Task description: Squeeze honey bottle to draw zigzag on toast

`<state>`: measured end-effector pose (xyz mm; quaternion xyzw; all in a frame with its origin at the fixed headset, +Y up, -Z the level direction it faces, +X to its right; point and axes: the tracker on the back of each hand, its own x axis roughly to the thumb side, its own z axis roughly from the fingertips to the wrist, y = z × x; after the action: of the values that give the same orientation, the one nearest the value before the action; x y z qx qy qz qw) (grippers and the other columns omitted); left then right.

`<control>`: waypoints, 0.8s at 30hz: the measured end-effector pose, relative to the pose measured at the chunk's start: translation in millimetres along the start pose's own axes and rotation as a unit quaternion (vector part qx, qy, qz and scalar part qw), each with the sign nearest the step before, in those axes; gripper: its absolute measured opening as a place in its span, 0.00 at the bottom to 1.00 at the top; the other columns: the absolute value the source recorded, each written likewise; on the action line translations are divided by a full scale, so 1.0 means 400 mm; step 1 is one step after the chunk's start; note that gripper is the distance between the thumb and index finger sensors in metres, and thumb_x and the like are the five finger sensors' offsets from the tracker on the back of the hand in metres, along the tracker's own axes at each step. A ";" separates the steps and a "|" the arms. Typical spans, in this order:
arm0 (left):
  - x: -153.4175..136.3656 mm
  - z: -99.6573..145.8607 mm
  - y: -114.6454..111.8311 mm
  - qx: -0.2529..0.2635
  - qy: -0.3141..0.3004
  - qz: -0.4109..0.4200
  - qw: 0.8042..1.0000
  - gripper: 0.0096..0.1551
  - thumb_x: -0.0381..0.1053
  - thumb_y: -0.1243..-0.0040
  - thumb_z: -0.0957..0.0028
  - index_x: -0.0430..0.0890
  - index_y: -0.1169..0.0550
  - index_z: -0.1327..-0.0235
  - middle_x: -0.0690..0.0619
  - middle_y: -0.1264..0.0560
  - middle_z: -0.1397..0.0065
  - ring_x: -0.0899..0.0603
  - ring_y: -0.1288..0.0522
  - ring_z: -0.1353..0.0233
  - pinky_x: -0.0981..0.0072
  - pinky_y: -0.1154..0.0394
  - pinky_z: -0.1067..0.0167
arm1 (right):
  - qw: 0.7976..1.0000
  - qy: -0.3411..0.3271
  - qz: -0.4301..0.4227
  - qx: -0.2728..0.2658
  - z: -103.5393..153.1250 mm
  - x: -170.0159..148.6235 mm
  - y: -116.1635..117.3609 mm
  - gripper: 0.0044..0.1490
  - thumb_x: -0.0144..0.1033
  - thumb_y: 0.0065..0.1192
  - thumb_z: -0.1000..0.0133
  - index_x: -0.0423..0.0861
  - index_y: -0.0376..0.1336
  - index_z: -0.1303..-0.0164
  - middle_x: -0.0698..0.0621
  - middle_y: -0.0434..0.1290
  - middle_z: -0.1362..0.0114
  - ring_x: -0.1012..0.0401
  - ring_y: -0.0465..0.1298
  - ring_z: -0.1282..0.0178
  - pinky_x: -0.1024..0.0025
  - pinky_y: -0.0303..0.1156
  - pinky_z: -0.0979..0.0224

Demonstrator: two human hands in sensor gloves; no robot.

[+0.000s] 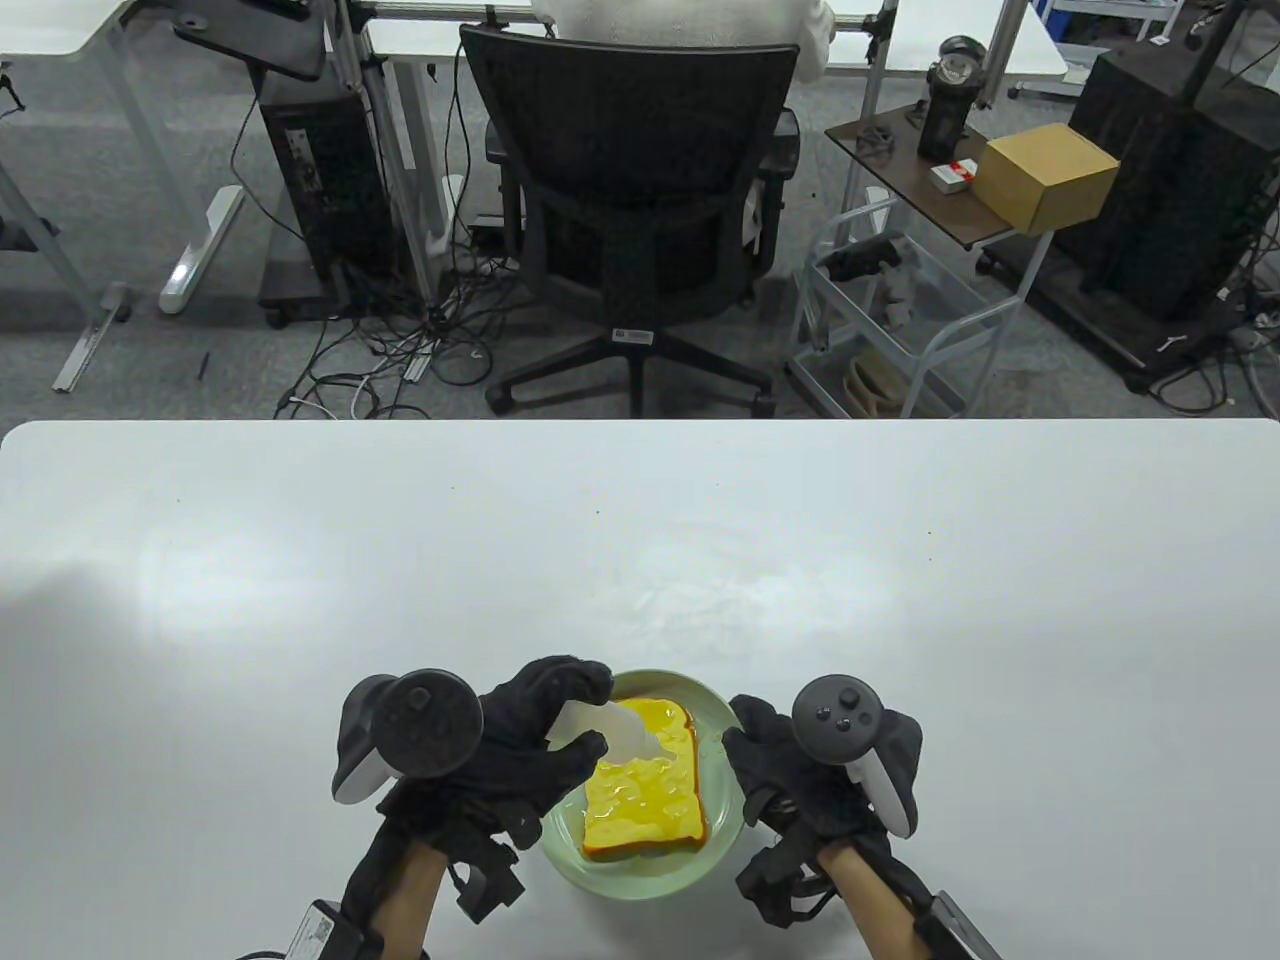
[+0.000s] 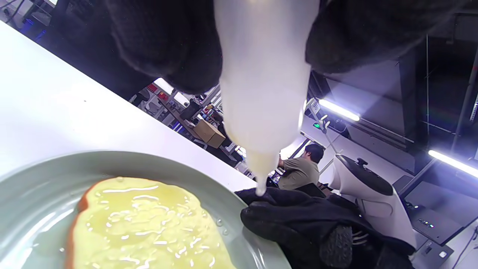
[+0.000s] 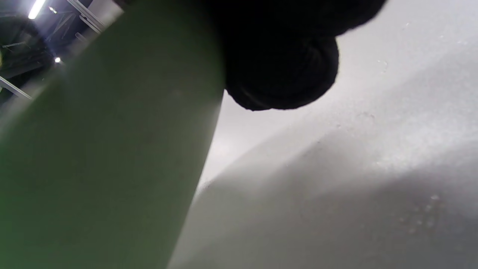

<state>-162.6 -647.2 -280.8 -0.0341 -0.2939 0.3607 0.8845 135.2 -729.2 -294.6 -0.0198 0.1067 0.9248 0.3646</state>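
Observation:
A slice of toast (image 1: 645, 785) with a glossy yellow coating lies on a pale green plate (image 1: 640, 878) near the table's front edge. My left hand (image 1: 590, 712) grips a translucent white squeeze bottle (image 1: 618, 732), tilted with its nozzle over the toast's far part. In the left wrist view the bottle (image 2: 263, 82) hangs between my fingers (image 2: 168, 41), nozzle down above the plate (image 2: 44, 175) beside the toast (image 2: 149, 228). My right hand (image 1: 757, 757) holds the plate's right rim; its fingertip (image 3: 283, 56) lies against the plate (image 3: 104, 149).
The white table (image 1: 640, 560) stretches far and to both sides of the plate. Beyond its far edge stand a black office chair (image 1: 640, 200), a small cart and desks.

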 end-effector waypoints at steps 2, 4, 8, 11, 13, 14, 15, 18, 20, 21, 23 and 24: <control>0.000 0.000 0.000 -0.001 0.003 -0.001 1.000 0.33 0.58 0.32 0.47 0.57 0.33 0.30 0.44 0.33 0.25 0.34 0.19 0.36 0.49 0.17 0.41 | 1.000 0.003 0.005 0.003 -0.002 -0.002 0.006 0.33 0.39 0.61 0.45 0.40 0.64 0.30 0.43 0.83 0.51 0.51 0.83 0.62 0.69 0.80 0.63; 0.000 0.000 0.000 -0.013 0.009 -0.003 1.000 0.33 0.58 0.30 0.49 0.55 0.32 0.33 0.41 0.34 0.24 0.35 0.19 0.35 0.49 0.17 0.40 | 1.000 0.006 0.011 0.007 -0.005 -0.007 0.011 0.33 0.39 0.61 0.45 0.41 0.64 0.30 0.43 0.83 0.50 0.51 0.83 0.61 0.69 0.80 0.63; 0.002 -0.004 -0.001 -0.027 0.014 -0.021 0.999 0.34 0.55 0.24 0.52 0.51 0.30 0.37 0.40 0.34 0.24 0.34 0.20 0.33 0.49 0.17 0.37 | 1.000 0.013 0.013 0.010 -0.009 -0.015 0.016 0.33 0.39 0.61 0.45 0.41 0.64 0.29 0.43 0.83 0.50 0.51 0.83 0.61 0.69 0.80 0.63; 0.003 -0.007 -0.002 -0.038 0.025 -0.046 0.998 0.36 0.53 0.20 0.55 0.49 0.29 0.39 0.41 0.34 0.24 0.34 0.20 0.31 0.51 0.16 0.35 | 1.000 0.018 0.013 0.014 -0.011 -0.018 0.017 0.33 0.39 0.61 0.45 0.41 0.64 0.29 0.43 0.82 0.50 0.51 0.83 0.61 0.69 0.80 0.63; 0.003 -0.009 -0.002 -0.035 0.032 -0.055 0.997 0.38 0.52 0.19 0.57 0.47 0.30 0.38 0.44 0.32 0.26 0.35 0.20 0.31 0.52 0.16 0.35 | 1.000 0.019 0.015 0.016 -0.011 -0.019 0.019 0.33 0.39 0.61 0.44 0.41 0.63 0.29 0.43 0.82 0.50 0.51 0.83 0.60 0.69 0.80 0.62; 0.003 -0.009 -0.002 -0.036 0.033 -0.057 0.997 0.42 0.52 0.18 0.57 0.46 0.32 0.35 0.44 0.32 0.27 0.35 0.20 0.31 0.53 0.15 0.35 | 0.999 0.020 0.017 0.018 -0.012 -0.020 0.021 0.33 0.39 0.61 0.44 0.41 0.63 0.29 0.43 0.82 0.49 0.51 0.83 0.60 0.69 0.80 0.62; 0.003 -0.009 -0.002 -0.039 0.036 -0.059 0.997 0.45 0.51 0.18 0.57 0.44 0.34 0.32 0.44 0.33 0.27 0.35 0.20 0.31 0.53 0.16 0.34 | 0.999 0.021 0.020 0.019 -0.012 -0.019 0.022 0.33 0.39 0.61 0.44 0.41 0.63 0.29 0.43 0.82 0.49 0.51 0.83 0.60 0.69 0.80 0.62; 0.003 -0.009 -0.001 -0.033 0.035 -0.058 0.997 0.50 0.52 0.18 0.57 0.40 0.36 0.28 0.42 0.34 0.27 0.35 0.21 0.31 0.54 0.16 0.34 | 0.999 0.022 0.025 0.021 -0.013 -0.020 0.026 0.33 0.39 0.61 0.44 0.41 0.63 0.29 0.43 0.82 0.49 0.51 0.83 0.60 0.69 0.80 0.62; 0.005 -0.007 0.000 -0.016 0.030 -0.058 0.998 0.53 0.53 0.19 0.57 0.37 0.36 0.25 0.39 0.33 0.27 0.35 0.21 0.32 0.52 0.16 0.36 | 0.999 0.026 0.026 0.022 -0.013 -0.022 0.026 0.33 0.39 0.61 0.44 0.41 0.63 0.29 0.43 0.82 0.49 0.51 0.83 0.60 0.69 0.80 0.62; 0.007 -0.006 0.002 -0.007 0.029 -0.062 0.998 0.54 0.53 0.19 0.57 0.36 0.36 0.25 0.39 0.32 0.27 0.35 0.21 0.32 0.50 0.17 0.36 | 0.999 0.028 0.028 0.021 -0.014 -0.024 0.026 0.33 0.39 0.61 0.45 0.41 0.63 0.29 0.43 0.83 0.49 0.51 0.83 0.60 0.69 0.80 0.62; 0.009 -0.003 0.004 -0.009 0.026 -0.072 0.997 0.52 0.56 0.20 0.55 0.39 0.35 0.23 0.41 0.31 0.26 0.36 0.23 0.31 0.46 0.22 0.34 | 0.999 0.032 0.030 0.022 -0.014 -0.028 0.027 0.33 0.40 0.61 0.45 0.41 0.64 0.29 0.44 0.83 0.49 0.51 0.83 0.59 0.68 0.80 0.62; 0.010 -0.002 0.006 -0.005 0.023 -0.073 0.997 0.51 0.57 0.21 0.55 0.40 0.33 0.24 0.42 0.30 0.26 0.37 0.24 0.31 0.44 0.24 0.33 | 0.999 0.034 0.028 0.023 -0.015 -0.030 0.027 0.33 0.40 0.62 0.45 0.42 0.64 0.29 0.44 0.83 0.48 0.51 0.83 0.59 0.68 0.81 0.61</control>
<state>-161.4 -642.9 -280.1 -0.0250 -0.2767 0.2926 0.9150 136.4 -746.1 -297.1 -0.0402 0.1406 0.9310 0.3346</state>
